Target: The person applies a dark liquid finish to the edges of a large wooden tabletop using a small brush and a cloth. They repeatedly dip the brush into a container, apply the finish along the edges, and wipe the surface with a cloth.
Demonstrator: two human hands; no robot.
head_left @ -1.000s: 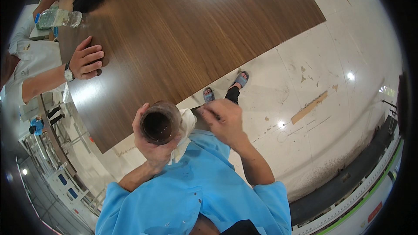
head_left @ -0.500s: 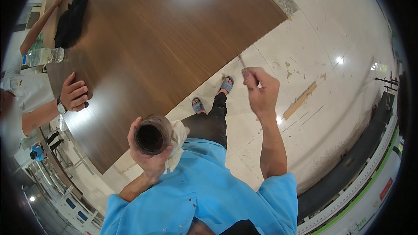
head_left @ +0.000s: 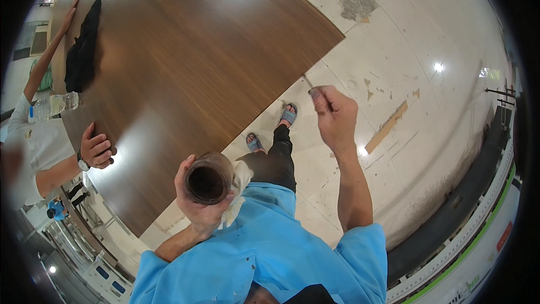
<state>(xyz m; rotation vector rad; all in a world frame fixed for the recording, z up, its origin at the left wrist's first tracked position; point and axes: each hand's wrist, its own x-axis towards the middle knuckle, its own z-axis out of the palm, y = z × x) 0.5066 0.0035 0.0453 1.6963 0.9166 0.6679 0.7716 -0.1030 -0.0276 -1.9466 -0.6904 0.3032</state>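
My left hand (head_left: pixel 198 209) is wrapped tight around a round dark jar (head_left: pixel 207 179), held up close to my chest with its open top facing me. A white cloth (head_left: pixel 241 183) is squeezed against the jar under my fingers. My right hand (head_left: pixel 336 115) is up high over the pale floor (head_left: pixel 427 118), fingers pinched shut on a thin stick (head_left: pixel 309 82) (I cannot tell what kind; only its tip pokes out). Below are my 2 blue sandals (head_left: pixel 288 115). The big brown table (head_left: pixel 180 62) is off to my left. Another person's hand (head_left: pixel 97 150) rests on its edge, near a plastic bottle (head_left: pixel 54 106) and a black cloth (head_left: pixel 82 49).
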